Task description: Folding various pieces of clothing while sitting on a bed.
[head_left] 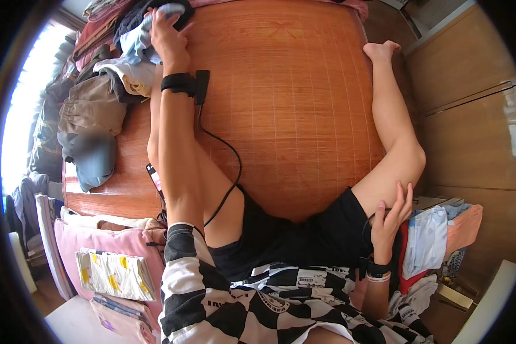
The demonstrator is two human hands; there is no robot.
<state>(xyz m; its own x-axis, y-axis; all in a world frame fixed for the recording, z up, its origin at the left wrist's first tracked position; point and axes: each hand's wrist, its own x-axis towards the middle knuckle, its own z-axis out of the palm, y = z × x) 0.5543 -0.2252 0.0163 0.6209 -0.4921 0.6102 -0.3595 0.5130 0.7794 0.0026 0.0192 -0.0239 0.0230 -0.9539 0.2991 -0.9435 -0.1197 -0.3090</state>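
At the far left of the mat, my left hand [169, 45] reaches into a heap of clothes, its fingers closed on a light blue garment [136, 41]. A bunched part of that cloth shows beyond my fingertips; the fingers partly hide the grip. Dark clothing [133, 20] lies right behind it, and a cream and white garment [136, 75] lies nearer to me. My right hand [391, 221] rests on my right thigh with its fingers apart, holding nothing. A black strap with a small black box [201, 87] is on my left wrist, and a black cable [235, 155] runs from it.
Brown shorts [94, 106] and a blue-grey cap [94, 163] lie along the left edge of the orange-brown mat [286, 114]. Folded clothes lie on a pink cushion [69, 241] at near left. More folded garments [427, 238] are stacked at right, beside wooden cabinets [470, 137].
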